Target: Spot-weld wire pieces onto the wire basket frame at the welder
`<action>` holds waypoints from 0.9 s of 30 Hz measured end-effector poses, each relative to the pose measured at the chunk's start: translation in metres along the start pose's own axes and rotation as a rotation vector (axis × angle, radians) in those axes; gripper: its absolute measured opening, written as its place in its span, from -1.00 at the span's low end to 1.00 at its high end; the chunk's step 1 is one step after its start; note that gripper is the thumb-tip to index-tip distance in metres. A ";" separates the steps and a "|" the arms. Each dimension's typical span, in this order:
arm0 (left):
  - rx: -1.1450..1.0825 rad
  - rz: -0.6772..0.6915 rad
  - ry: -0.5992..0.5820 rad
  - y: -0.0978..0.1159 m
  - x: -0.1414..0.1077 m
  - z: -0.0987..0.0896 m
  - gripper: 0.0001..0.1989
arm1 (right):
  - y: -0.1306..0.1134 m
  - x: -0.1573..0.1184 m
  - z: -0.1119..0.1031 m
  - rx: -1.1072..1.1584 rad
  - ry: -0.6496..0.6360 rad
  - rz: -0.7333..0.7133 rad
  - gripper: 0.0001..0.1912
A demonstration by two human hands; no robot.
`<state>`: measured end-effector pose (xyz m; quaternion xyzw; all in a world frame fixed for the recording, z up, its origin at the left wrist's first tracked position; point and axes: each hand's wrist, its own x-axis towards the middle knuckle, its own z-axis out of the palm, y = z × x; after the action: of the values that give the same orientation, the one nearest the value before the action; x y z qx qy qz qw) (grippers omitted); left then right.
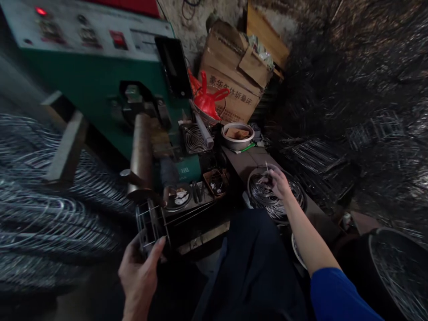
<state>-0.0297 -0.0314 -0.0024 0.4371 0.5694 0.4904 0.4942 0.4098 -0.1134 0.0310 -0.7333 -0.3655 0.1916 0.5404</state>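
The left hand (138, 272) grips a small wire frame (150, 223), fingers curled round its near edge, and holds it up against the front of the green machine (90, 84), just below a thick brass-coloured roller (141, 151). The right hand (279, 183) reaches out to a round basin of wire pieces (276, 194) on the low bench (254, 157); its fingertips pinch what looks like one thin short wire (266, 166), though the picture is too blurred there to be sure. The blue sleeve (337, 294) of that arm shows at the lower right.

Between the hands, on the machine's shelf, sit a small dish (179, 196) and a small tray of bits (216, 182). Behind the basin stands a metal bowl (238, 136), then a red plastic bag (209, 100) and a stack of cardboard boxes (234, 76). Stacks of wire mesh (43, 200) lie at the left, and another tub of wire (401, 267) sits at the far right.
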 end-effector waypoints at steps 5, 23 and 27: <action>-0.028 -0.017 -0.037 -0.008 -0.011 -0.005 -0.26 | -0.037 0.003 0.054 0.204 -0.171 -0.022 -0.47; -0.143 -0.059 -0.112 -0.012 -0.034 -0.003 -0.29 | -0.043 -0.058 0.169 0.191 -0.388 -0.063 -0.50; -0.244 -0.084 -0.109 -0.010 -0.034 0.002 -0.29 | -0.029 -0.054 0.177 0.220 -0.410 -0.041 -0.49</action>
<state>-0.0231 -0.0663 -0.0081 0.3756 0.4958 0.5103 0.5939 0.2451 -0.0336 -0.0082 -0.6082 -0.4591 0.3642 0.5354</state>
